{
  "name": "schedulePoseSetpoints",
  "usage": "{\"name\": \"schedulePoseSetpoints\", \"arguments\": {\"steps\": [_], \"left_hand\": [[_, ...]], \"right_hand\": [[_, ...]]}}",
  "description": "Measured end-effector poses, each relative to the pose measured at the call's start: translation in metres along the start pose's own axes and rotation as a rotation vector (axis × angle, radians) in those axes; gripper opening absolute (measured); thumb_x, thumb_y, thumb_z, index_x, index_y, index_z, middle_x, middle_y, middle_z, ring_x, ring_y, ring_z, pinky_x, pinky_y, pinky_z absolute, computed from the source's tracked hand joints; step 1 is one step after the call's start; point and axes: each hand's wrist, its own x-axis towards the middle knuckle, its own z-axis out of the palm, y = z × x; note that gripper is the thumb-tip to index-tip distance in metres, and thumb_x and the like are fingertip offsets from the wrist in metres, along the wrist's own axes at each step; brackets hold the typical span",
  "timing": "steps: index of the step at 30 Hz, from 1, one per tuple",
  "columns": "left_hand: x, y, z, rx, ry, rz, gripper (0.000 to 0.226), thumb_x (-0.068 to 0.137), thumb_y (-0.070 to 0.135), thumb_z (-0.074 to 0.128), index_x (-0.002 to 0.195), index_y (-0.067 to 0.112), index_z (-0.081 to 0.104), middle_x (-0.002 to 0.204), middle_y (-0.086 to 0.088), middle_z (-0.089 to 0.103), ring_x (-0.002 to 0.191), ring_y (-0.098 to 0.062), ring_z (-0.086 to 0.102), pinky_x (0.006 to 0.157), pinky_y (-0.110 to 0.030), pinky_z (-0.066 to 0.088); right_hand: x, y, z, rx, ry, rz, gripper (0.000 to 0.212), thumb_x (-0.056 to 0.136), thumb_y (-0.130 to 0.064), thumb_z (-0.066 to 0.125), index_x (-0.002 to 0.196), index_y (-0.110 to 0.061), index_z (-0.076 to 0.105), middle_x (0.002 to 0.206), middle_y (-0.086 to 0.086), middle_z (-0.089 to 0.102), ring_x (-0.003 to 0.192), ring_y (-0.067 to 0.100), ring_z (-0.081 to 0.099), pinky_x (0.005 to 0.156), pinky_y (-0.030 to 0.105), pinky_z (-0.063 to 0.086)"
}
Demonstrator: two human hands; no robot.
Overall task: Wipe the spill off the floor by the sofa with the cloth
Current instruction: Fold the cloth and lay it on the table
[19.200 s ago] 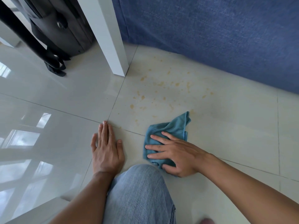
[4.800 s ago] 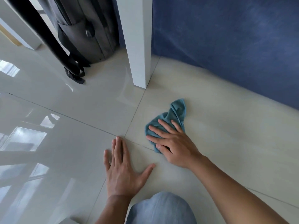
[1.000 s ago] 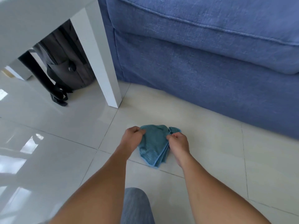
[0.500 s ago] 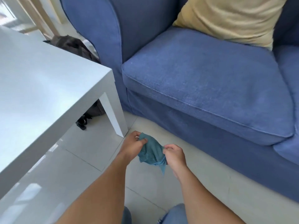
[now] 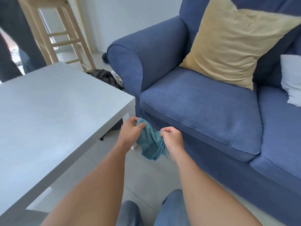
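Note:
The teal cloth point(image 5: 150, 142) hangs bunched in the air between my hands, above the floor in front of the sofa. My left hand point(image 5: 131, 130) grips its upper left corner. My right hand point(image 5: 171, 138) pinches its right side. The pale tiled floor point(image 5: 143, 175) below the cloth shows no stains where I can see it. The blue sofa point(image 5: 203, 108) fills the right side of the view.
A white low table point(image 5: 48, 115) stands close on the left, its corner near my left hand. A tan cushion point(image 5: 231, 41) and a pale cushion point(image 5: 293, 79) lie on the sofa. A wooden stool point(image 5: 61, 31) and a dark bag point(image 5: 105, 77) stand behind the table. My knees point(image 5: 169, 207) are at the bottom.
The orange spots seen at first are gone from the tile. Both hands picked the cloth up off the floor, and my view has risen from floor level to above the table.

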Motion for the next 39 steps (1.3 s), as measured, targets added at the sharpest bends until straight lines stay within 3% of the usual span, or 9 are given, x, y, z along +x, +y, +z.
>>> {"name": "schedulePoseSetpoints", "arguments": {"steps": [6, 10, 18, 21, 24, 27, 29, 32, 39], "left_hand": [[-0.018, 0.049, -0.075, -0.129, 0.239, 0.116, 0.007, 0.09, 0.016, 0.063, 0.096, 0.014, 0.067, 0.088, -0.006, 0.072, 0.077, -0.019, 0.067, 0.063, -0.027, 0.055], [-0.033, 0.062, -0.148, -0.197, 0.379, 0.133, 0.004, 0.089, 0.018, 0.065, 0.092, 0.016, 0.067, 0.09, -0.005, 0.07, 0.083, -0.021, 0.067, 0.075, -0.036, 0.057], [-0.068, 0.035, -0.29, -0.079, 0.605, 0.061, 0.01, 0.088, 0.021, 0.064, 0.093, 0.014, 0.068, 0.093, -0.006, 0.069, 0.088, -0.026, 0.065, 0.074, -0.037, 0.056], [-0.07, 0.013, -0.327, 0.128, 0.572, -0.096, 0.015, 0.087, 0.023, 0.064, 0.089, 0.008, 0.065, 0.094, -0.013, 0.067, 0.085, -0.03, 0.064, 0.077, -0.043, 0.058], [-0.069, -0.008, -0.34, 0.461, 0.495, -0.218, 0.042, 0.086, 0.034, 0.065, 0.112, 0.002, 0.059, 0.114, -0.012, 0.063, 0.091, -0.027, 0.061, 0.077, -0.039, 0.053], [-0.069, -0.017, -0.334, 0.646, 0.574, -0.061, 0.054, 0.086, 0.051, 0.065, 0.128, 0.019, 0.053, 0.127, -0.004, 0.051, 0.115, -0.028, 0.054, 0.094, -0.044, 0.048], [-0.066, -0.015, -0.329, 0.559, 0.476, 0.102, 0.037, 0.088, 0.052, 0.065, 0.111, 0.023, 0.067, 0.112, 0.004, 0.065, 0.104, -0.02, 0.063, 0.088, -0.039, 0.053], [-0.066, -0.011, -0.322, 0.466, 0.245, 0.088, 0.033, 0.084, 0.056, 0.071, 0.087, 0.024, 0.076, 0.082, 0.009, 0.074, 0.077, -0.009, 0.069, 0.071, -0.031, 0.056], [-0.062, -0.026, -0.325, 0.359, 0.217, 0.0, 0.033, 0.073, 0.044, 0.086, 0.086, 0.015, 0.076, 0.081, -0.005, 0.076, 0.073, -0.019, 0.072, 0.065, -0.039, 0.062]], "right_hand": [[-0.031, -0.079, 0.049, 0.097, -0.109, -0.195, 0.01, 0.075, -0.012, 0.063, 0.078, -0.015, 0.073, 0.08, -0.001, 0.072, 0.076, 0.017, 0.061, 0.072, 0.032, 0.051], [-0.062, -0.12, 0.102, 0.122, -0.255, -0.275, 0.011, 0.06, -0.018, 0.062, 0.067, -0.019, 0.071, 0.074, 0.003, 0.067, 0.072, 0.021, 0.057, 0.068, 0.035, 0.048], [-0.123, -0.147, 0.216, 0.004, -0.573, -0.319, 0.011, 0.078, -0.007, 0.063, 0.081, -0.016, 0.069, 0.076, 0.007, 0.064, 0.065, 0.023, 0.054, 0.057, 0.031, 0.043], [-0.132, -0.142, 0.248, -0.047, -0.605, -0.322, 0.012, 0.082, -0.005, 0.066, 0.082, -0.017, 0.067, 0.076, 0.003, 0.065, 0.064, 0.02, 0.054, 0.054, 0.027, 0.043], [-0.134, -0.125, 0.27, -0.086, -0.608, -0.296, 0.011, 0.079, -0.008, 0.071, 0.083, -0.018, 0.069, 0.08, 0.003, 0.066, 0.07, 0.018, 0.056, 0.061, 0.03, 0.046], [-0.135, -0.112, 0.284, -0.086, -0.63, -0.231, 0.014, 0.074, -0.013, 0.068, 0.087, -0.017, 0.073, 0.095, 0.015, 0.075, 0.077, 0.023, 0.062, 0.075, 0.042, 0.056], [-0.134, -0.107, 0.29, -0.048, -0.65, -0.188, 0.022, 0.07, -0.012, 0.064, 0.09, -0.016, 0.074, 0.099, 0.019, 0.076, 0.079, 0.024, 0.065, 0.082, 0.045, 0.058], [-0.133, -0.104, 0.294, -0.02, -0.681, -0.161, 0.024, 0.073, -0.01, 0.072, 0.095, -0.019, 0.075, 0.097, 0.01, 0.077, 0.084, 0.024, 0.067, 0.081, 0.038, 0.057], [-0.135, -0.106, 0.289, 0.025, -0.769, -0.031, 0.034, 0.09, 0.01, 0.046, 0.114, -0.004, 0.066, 0.093, 0.011, 0.074, 0.072, 0.019, 0.069, 0.059, 0.026, 0.056]]}}
